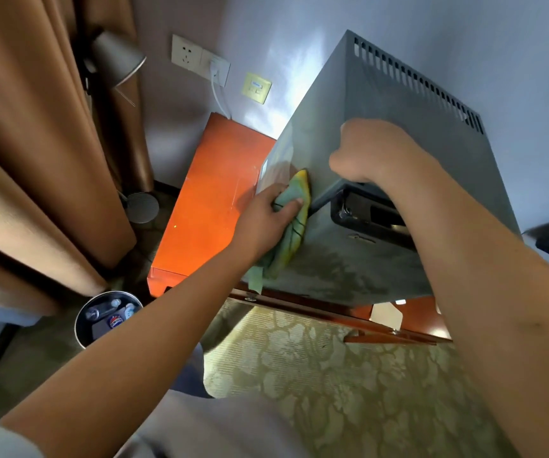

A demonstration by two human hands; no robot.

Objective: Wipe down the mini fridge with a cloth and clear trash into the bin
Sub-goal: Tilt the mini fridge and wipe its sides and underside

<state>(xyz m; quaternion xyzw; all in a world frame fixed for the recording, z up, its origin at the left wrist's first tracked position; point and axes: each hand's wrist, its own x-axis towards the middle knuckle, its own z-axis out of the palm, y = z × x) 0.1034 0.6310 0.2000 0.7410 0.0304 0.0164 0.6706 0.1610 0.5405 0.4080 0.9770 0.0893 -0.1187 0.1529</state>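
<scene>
The grey mini fridge [398, 133] sits on an orange wooden cabinet, with vent slots along its far top edge. My left hand [266, 216] grips a green and yellow cloth [294, 223] and presses it against the fridge's front left corner. My right hand [365, 153] rests on the top front edge of the fridge, fingers curled over the edge above the dark recessed handle [375, 219]. A round metal bin [107, 317] stands on the floor at lower left, holding plastic bottles and a wrapper.
The orange cabinet [213, 200] reaches left of the fridge, its door edge [332, 312] jutting out below. Brown curtains [35, 160] and a floor lamp [117, 57] fill the left. Wall sockets [200, 59] with a white cable sit behind. Patterned carpet [349, 375] lies underfoot.
</scene>
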